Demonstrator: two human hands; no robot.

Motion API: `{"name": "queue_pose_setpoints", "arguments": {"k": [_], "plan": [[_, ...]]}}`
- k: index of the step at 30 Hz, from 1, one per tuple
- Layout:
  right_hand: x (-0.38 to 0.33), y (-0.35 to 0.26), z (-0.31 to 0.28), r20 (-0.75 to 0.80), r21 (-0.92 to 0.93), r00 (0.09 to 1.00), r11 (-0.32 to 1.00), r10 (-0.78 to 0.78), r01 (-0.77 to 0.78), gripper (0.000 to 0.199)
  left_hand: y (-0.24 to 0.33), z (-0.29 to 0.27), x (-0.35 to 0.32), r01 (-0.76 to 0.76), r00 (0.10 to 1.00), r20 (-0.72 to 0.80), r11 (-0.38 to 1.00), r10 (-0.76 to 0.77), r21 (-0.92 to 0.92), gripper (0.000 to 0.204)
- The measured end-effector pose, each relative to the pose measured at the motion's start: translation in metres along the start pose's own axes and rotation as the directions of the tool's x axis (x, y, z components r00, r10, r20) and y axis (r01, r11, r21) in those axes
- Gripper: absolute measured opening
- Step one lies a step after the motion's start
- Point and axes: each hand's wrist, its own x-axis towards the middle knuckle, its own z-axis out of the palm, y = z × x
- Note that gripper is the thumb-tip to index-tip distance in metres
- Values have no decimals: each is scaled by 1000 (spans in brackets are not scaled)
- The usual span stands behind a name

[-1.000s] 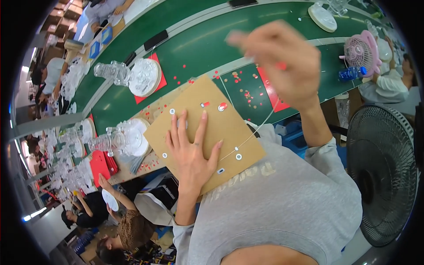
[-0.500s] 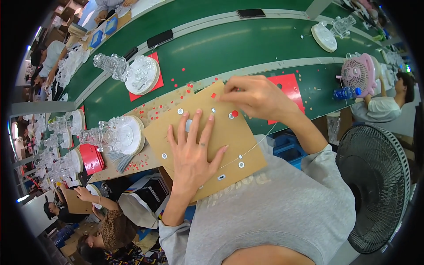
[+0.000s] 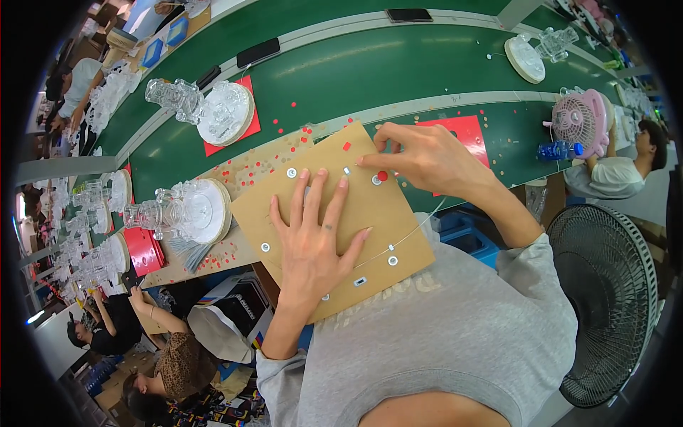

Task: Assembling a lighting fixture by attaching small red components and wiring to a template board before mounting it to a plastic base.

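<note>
l hand (image 3: 313, 249) still spread flat on board (image 3: 384, 213); r hand (image 3: 429, 158) now lowered, curled, can't tell hold

Factory workshop: long green worktable (image 3: 341, 78), matching clear pieces (image 3: 146, 215) on round bases (image 3: 215, 211), several co-workers (image 3: 181, 364)

Glossy green worktable (image 3: 356, 64) (pale-edged), grey post (image 3: 67, 172) at left, bright strip light (image 3: 35, 318) beyond.

The left hand (image 3: 313, 245) lies on the board (image 3: 388, 217), the right hand (image 3: 430, 160) over its right edge. Left of the board is one ornament (image 3: 196, 211), beyond its far left edge a second ornament (image 3: 220, 114), then a phone (image 3: 258, 52); to its right are a sheet (image 3: 466, 139), bottle (image 3: 557, 151), desk fan (image 3: 578, 122) and floor fan (image 3: 608, 306).
</note>
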Motion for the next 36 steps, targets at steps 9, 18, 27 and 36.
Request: {"name": "queue_pose_setpoints", "arguments": {"k": [9,18,27,36], "plan": [[-7,13,3,-75,23,991,993,-111,113,47,0,0,1,-6,1000,12,1000,6,-9,74],[9,-4,-12,131,-221,975,953,-181,207,33,-1,-1,1,-14,1000,9,1000,14,11,74],[14,10,-2,13,-45,961,960,-277,277,25,5,0,5,-32,999,-2,999,32,14,77],[15,10,-5,83,-74,967,966,-242,248,24,5,0,5,-21,1000,8,996,20,91,76]]}}
